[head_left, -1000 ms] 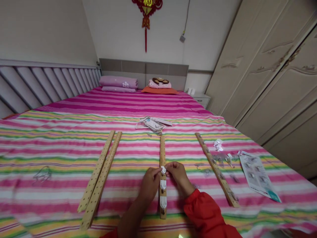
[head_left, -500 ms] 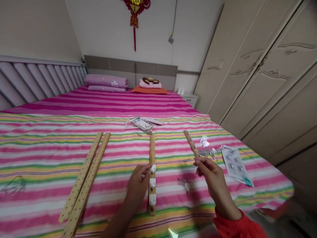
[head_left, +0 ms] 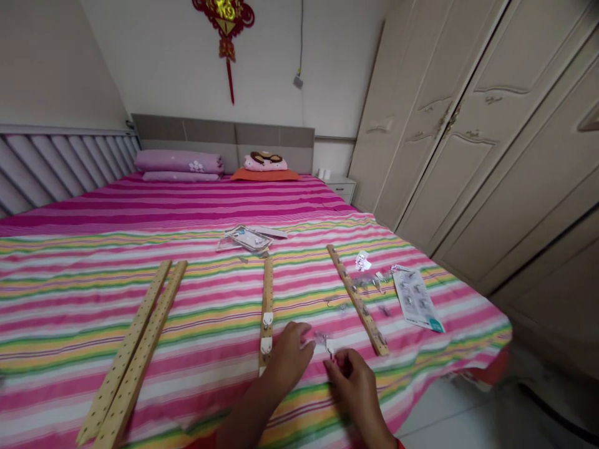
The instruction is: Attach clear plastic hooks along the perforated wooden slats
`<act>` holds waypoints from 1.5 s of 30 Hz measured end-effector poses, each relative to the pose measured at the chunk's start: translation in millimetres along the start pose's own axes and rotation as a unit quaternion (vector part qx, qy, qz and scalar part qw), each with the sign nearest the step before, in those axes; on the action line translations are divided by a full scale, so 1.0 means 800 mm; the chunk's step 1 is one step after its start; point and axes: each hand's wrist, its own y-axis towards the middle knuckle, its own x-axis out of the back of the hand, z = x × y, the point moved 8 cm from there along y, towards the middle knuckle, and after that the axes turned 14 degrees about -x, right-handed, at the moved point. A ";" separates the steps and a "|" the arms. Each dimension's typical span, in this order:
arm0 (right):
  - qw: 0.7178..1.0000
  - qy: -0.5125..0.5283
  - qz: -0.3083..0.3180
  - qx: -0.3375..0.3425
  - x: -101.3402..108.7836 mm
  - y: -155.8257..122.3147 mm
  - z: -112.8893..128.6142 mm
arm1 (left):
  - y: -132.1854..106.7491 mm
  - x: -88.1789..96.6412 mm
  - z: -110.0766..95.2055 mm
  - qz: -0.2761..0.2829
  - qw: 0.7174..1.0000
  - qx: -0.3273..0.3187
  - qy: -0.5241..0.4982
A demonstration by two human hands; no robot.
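My right hand point(head_left: 356, 385) pinches the lower end of a small white hook point(head_left: 330, 346) just above the bed. My left hand point(head_left: 291, 357) is close by on the left, fingers loosely bent and apart, with nothing visible between them. A bit of clear plastic wrapping point(head_left: 321, 337) lies between the two hands. Under and beside my left wrist runs a narrow drilled wooden strip point(head_left: 268, 284) carrying white hooks point(head_left: 266, 345) in a row; my arm hides its near end. To the right, another wooden strip point(head_left: 349, 284) bears several metal hooks.
Two long drilled wooden strips point(head_left: 140, 337) lie side by side at left. An opened clear package point(head_left: 248, 238) sits farther back. Loose metal hooks in plastic point(head_left: 369, 282) and a printed hook card point(head_left: 416, 297) are at right. Beyond the bed's right edge stands a wardrobe point(head_left: 449, 168).
My right hand has left the right-hand strip and come down to the white hook. My left hand has moved right, off the middle strip's hooks. The view has turned slightly right.
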 end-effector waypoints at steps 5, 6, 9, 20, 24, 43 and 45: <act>0.997 -0.044 -0.010 0.061 -0.002 0.001 0.006 | 0.012 -0.017 0.021 -0.011 0.997 0.071 0.002; 0.996 -0.045 -0.007 0.070 -0.003 0.000 0.008 | 0.013 -0.022 0.024 -0.005 0.996 0.083 -0.007; 0.997 -0.033 0.001 0.073 -0.003 -0.002 0.010 | 0.014 -0.032 0.025 0.008 0.994 0.098 -0.037; 0.977 0.184 0.096 -0.046 0.008 -0.007 0.024 | -0.006 -0.035 0.021 -0.010 0.949 0.195 -0.246; 0.991 0.124 0.032 0.047 0.026 -0.013 0.052 | -0.016 -0.032 0.016 -0.020 0.931 0.220 -0.290; 0.930 -0.095 -0.065 0.349 0.015 -0.065 0.104 | -0.039 -0.024 0.003 -0.061 0.872 0.264 -0.407; 0.931 -0.102 -0.078 0.343 0.015 -0.064 0.107 | -0.044 -0.031 0.004 -0.070 0.848 0.282 -0.443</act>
